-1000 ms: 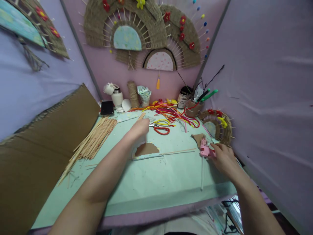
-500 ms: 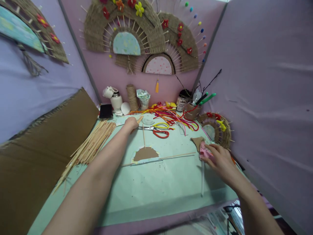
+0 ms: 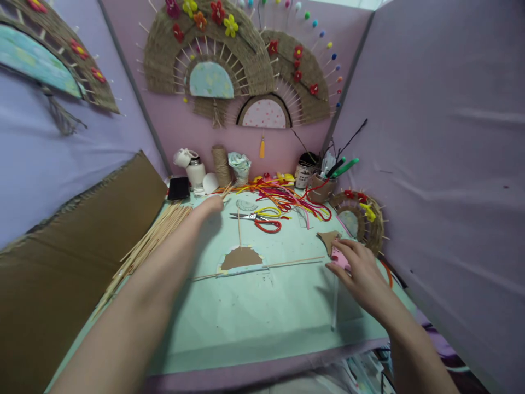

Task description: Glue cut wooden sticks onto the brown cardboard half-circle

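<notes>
My left hand (image 3: 210, 207) reaches far across the mint-green table (image 3: 254, 323), beside a few short sticks (image 3: 227, 190) and right of a long bundle of bamboo sticks (image 3: 151, 243). Its fingers are smeared by motion. My right hand (image 3: 360, 273) lies curled over a pink glue gun (image 3: 338, 256) at the right. The gun's white glue stick (image 3: 334, 306) points toward the front edge. Between my hands lies a brown cardboard half-circle (image 3: 241, 257), with one thin stick (image 3: 287, 264) along its base and another (image 3: 239, 227) standing up from its top.
Red-and-yellow scissors (image 3: 262, 220) and a tangle of pipe cleaners (image 3: 287, 197) lie behind the half-circle. A small woven fan (image 3: 363, 219) sits far right. A cardboard sheet (image 3: 61, 257) leans at the left. Twine spool (image 3: 221, 164), bottle (image 3: 196, 171), phone (image 3: 179, 187) and pen cup (image 3: 322, 187) line the back.
My left hand has moved left, from near the scissors to the spot beside the stick bundle. A thin upright stick now lies above the half-circle. My right hand stays on the glue gun.
</notes>
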`<state>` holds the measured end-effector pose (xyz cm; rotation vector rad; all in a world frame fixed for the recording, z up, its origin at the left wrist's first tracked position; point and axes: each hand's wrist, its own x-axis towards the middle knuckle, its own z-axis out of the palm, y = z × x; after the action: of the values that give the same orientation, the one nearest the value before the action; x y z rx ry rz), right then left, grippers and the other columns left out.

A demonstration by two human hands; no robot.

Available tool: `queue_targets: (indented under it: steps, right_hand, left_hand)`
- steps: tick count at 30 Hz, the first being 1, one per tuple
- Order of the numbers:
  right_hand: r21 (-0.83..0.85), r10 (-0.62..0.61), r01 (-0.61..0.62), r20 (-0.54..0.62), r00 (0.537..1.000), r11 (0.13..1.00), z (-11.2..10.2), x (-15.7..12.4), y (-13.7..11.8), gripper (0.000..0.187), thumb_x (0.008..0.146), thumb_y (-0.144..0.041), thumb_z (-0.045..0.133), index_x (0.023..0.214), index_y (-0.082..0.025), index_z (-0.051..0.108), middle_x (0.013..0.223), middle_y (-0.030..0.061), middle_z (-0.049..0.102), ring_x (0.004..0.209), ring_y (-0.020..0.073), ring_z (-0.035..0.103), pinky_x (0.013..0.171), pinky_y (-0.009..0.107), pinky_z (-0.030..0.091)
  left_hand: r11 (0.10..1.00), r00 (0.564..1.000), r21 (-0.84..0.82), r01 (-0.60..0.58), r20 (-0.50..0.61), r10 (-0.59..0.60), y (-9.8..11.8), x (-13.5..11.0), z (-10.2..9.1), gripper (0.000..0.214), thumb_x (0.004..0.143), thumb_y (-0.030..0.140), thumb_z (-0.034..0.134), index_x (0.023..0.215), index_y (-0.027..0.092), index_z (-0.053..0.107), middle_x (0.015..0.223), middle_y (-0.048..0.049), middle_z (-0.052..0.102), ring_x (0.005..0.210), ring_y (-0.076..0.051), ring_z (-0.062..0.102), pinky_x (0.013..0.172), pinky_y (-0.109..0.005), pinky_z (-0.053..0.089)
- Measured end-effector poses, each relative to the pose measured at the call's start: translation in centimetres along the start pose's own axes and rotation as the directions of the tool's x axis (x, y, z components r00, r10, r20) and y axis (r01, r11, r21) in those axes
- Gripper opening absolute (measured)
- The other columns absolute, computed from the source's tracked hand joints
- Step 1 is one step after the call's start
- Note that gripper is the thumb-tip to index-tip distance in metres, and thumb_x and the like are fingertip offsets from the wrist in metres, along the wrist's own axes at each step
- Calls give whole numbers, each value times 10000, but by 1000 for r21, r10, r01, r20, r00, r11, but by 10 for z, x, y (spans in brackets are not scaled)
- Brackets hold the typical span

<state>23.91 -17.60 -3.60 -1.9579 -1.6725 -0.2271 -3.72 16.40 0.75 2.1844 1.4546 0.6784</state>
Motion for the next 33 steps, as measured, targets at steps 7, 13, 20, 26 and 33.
queue_targets:
  steps: [7,13,20,26,33]
  right_hand:
    - [454,-172,99,123,977,886,-7,18,-103,319,947,-365,536,1246,-263,589,1235,95,612,1166,247,572,994,416,467]
    - [737,-401,147,180,898,660,13,33,-172,224,921,-256,609,1142,-248,648,1139,63,674,1098,206,608,970,358,471]
    - [824,-347,53,178,921,564,39,48,-191,145,893,-247,608,1002,-209,695,958,44,705,863,161,652,822,300,505]
    - [888,11,-90,95,995,452,73,91,-202,275,825,-345,618,1030,-175,687,963,73,692,840,176,627,789,314,505]
    - [934,28,-119,116,993,337,98,106,-200,234,800,-400,617,769,-177,682,748,17,666,736,162,586,754,297,483]
  left_hand:
    - [740,981,-661,-124,-195,-9,14,-80,-40,89,937,292,460,902,211,472,589,80,405,439,-61,366,444,-157,316]
    - [713,902,-643,-280,-430,-33,-6,-119,-12,178,914,370,488,837,212,458,638,59,435,530,-87,394,494,-183,323]
    - [715,964,-697,58,-147,-222,-25,-129,19,224,839,392,556,755,196,487,618,45,513,575,-105,484,573,-207,395]
    - [424,996,-905,-40,-70,-55,12,-160,16,434,792,612,623,832,210,463,527,113,325,418,-58,273,422,-179,215]
    - [449,999,-893,37,48,11,20,-176,32,542,729,697,651,813,184,502,535,84,421,421,-53,326,408,-194,202]
